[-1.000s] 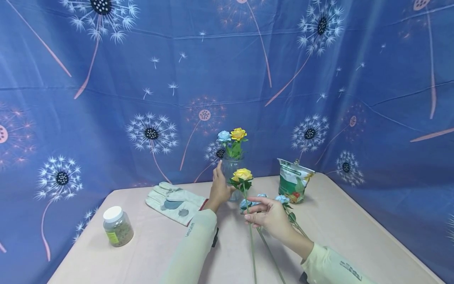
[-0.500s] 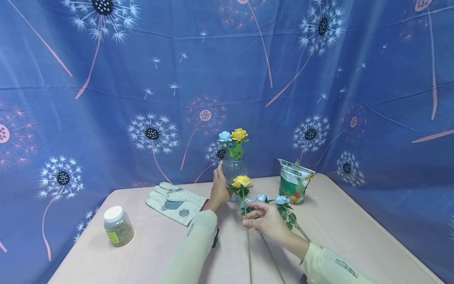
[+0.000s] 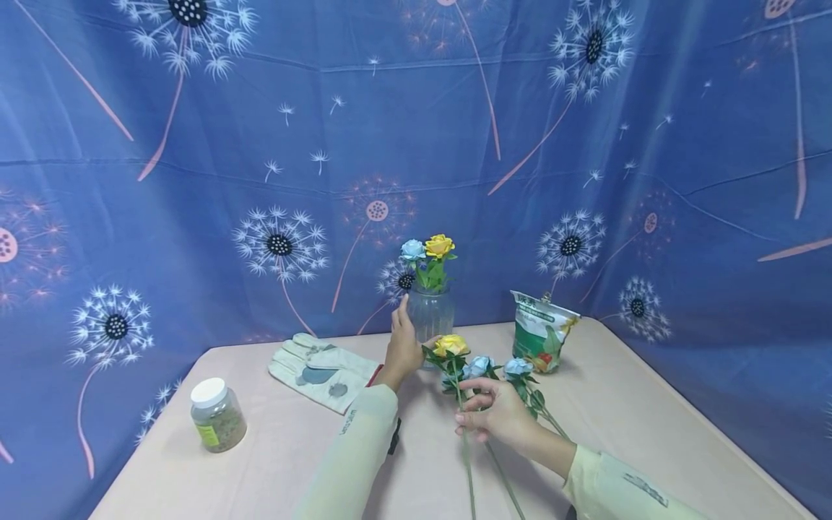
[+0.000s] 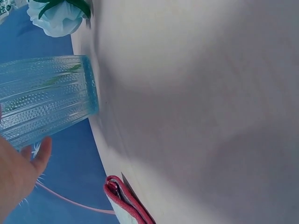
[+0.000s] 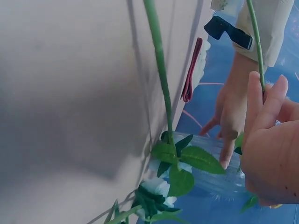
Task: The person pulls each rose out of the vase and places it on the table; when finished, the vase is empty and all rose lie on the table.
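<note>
A: Containers first. What's loaded?
B: Glass vase [image 3: 434, 316]: upright, mid-table, far side. Holds one blue rose [image 3: 412, 250] and one yellow rose [image 3: 439, 246], heads and leaves above the rim, some green showing through the glass. Can't tell if there's water.

A: Others?
B: Lidded jar [image 3: 224, 426], near left: white lid on, part full of something brownish-green, contents not identifiable. Green-and-white bag [image 3: 542, 334], far right: upright, contents hidden.

A: Grip state?
B: Left hand [image 3: 404, 352]: grip holds the vase from its left side, thumb across the near face. Right hand [image 3: 499, 417]: grip pinches the stem of a second yellow bloom [image 3: 451, 345]. That bloom's head is below rim level, in front of the vase as seen from the head; can't tell if it touches. Its stem runs near, out of view.

A: Edges?
B: Vase and bag sit near the far edge of the table [image 3: 273, 477], blue curtain [image 3: 448, 137] right behind. Jar is near the left edge.

A: Room to move?
B: Left: tabletop runs between jar and work glove [image 3: 321, 372]; the glove's red cuff is just beside the left wrist. Right: loose blue roses [image 3: 518, 367] lie between vase and bag, next to the right hand, stems angled near. Beyond them, tabletop to the right edge.
</note>
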A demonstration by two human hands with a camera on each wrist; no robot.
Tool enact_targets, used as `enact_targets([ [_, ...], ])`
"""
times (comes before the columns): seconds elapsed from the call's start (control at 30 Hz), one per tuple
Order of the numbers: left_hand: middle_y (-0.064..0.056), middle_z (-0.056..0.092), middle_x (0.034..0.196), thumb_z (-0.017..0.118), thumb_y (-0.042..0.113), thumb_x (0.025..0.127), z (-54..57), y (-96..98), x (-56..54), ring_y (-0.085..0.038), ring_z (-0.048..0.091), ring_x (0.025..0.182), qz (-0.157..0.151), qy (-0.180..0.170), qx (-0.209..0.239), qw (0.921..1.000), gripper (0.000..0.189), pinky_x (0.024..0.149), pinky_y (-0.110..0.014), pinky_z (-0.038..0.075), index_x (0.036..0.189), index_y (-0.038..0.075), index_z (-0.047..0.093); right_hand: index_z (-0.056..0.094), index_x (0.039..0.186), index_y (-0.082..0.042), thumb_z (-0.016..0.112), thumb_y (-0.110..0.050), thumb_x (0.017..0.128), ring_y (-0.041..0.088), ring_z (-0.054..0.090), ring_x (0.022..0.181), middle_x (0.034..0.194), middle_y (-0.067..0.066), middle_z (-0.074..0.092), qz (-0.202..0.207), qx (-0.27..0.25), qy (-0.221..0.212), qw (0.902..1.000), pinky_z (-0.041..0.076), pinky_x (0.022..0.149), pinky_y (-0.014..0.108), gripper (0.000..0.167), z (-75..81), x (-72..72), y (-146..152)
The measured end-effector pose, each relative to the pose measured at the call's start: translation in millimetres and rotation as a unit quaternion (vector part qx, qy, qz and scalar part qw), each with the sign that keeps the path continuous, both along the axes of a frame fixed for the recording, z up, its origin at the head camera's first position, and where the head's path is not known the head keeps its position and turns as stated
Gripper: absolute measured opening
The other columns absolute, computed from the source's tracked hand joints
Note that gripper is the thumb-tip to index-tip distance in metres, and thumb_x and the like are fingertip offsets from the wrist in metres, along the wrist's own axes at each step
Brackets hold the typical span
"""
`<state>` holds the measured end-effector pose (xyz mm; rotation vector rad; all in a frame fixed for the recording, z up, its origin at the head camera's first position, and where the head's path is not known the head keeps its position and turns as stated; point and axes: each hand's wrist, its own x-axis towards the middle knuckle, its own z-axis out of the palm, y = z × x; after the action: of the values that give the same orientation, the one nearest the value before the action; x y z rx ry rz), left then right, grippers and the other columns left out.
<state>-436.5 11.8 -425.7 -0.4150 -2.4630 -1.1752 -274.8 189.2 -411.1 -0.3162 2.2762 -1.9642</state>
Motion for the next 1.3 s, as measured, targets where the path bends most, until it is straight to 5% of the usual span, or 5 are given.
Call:
enact_targets([
  [0.07, -0.018, 0.028, 0.152, 0.079, 0.046, 0.081, -0.9, 0.2, -1.1, -0.039, 0.055, 0.112, 0.001, 0.0, -0.004, 1.0, 0.113, 0.076, -0.047, 0.054, 0.16, 0.019, 0.002, 0.047, 0.136, 0.011, 0.079, 0.001, 0.08, 0.031, 0.074, 0.073, 0.087, 0.011, 0.071, 0.002, 0.002, -0.005, 1.0, 0.05, 0.044, 0.022, 0.065, -0.3, 3.3, 5],
  [0.17, -0.017, 0.028, 0.151, 0.076, 0.056, 0.079, -0.3, -1.5, -2.0, -0.038, 0.057, 0.11, -0.005, -0.01, -0.014, 0.9998, 0.116, 0.077, -0.047, 0.054, 0.16, 0.02, 0.001, 0.047, 0.135, 0.012, 0.079, 0.001, 0.08, 0.03, 0.074, 0.072, 0.087, 0.011, 0.07, 0.008, 0.008, -0.011, 0.9999, 0.05, 0.043, 0.022, 0.065, -1.1, 7.9, 10],
  [0.37, -0.019, 0.026, 0.154, 0.075, 0.057, 0.081, 7.9, -8.6, -1.9, -0.038, 0.061, 0.102, -0.015, -0.034, -0.025, 0.999, 0.114, 0.068, -0.046, 0.053, 0.159, 0.02, 0.001, 0.048, 0.135, 0.011, 0.077, 0.003, 0.081, 0.027, 0.073, 0.072, 0.091, 0.018, 0.072, 0.033, 0.028, -0.033, 0.9985, 0.052, 0.046, 0.021, 0.062, -5.7, 11.4, 9],
  [0.67, -0.019, 0.026, 0.155, 0.073, 0.062, 0.081, 25.3, -14.9, -6.1, -0.043, 0.04, 0.135, -0.047, -0.047, 0.018, 0.9976, 0.108, 0.102, -0.06, 0.042, 0.156, 0.017, 0.011, 0.053, 0.131, 0.01, 0.08, 0.001, 0.078, 0.024, 0.072, 0.068, 0.084, 0.013, 0.073, 0.061, 0.063, -0.053, 0.9948, 0.056, 0.049, 0.026, 0.06, -16.0, 7.9, -5],
  [1.3, -0.016, 0.03, 0.158, 0.081, 0.054, 0.077, 49.2, -11.2, -13.8, -0.037, 0.032, 0.143, -0.07, -0.055, 0.047, 0.9949, 0.111, 0.112, -0.056, 0.032, 0.158, 0.011, 0.018, 0.055, 0.128, 0.007, 0.079, 0.006, 0.077, 0.027, 0.073, 0.067, 0.079, 0.013, 0.071, 0.075, 0.069, -0.078, 0.9918, 0.055, 0.047, 0.024, 0.056, -25.7, -0.4, -29],
])
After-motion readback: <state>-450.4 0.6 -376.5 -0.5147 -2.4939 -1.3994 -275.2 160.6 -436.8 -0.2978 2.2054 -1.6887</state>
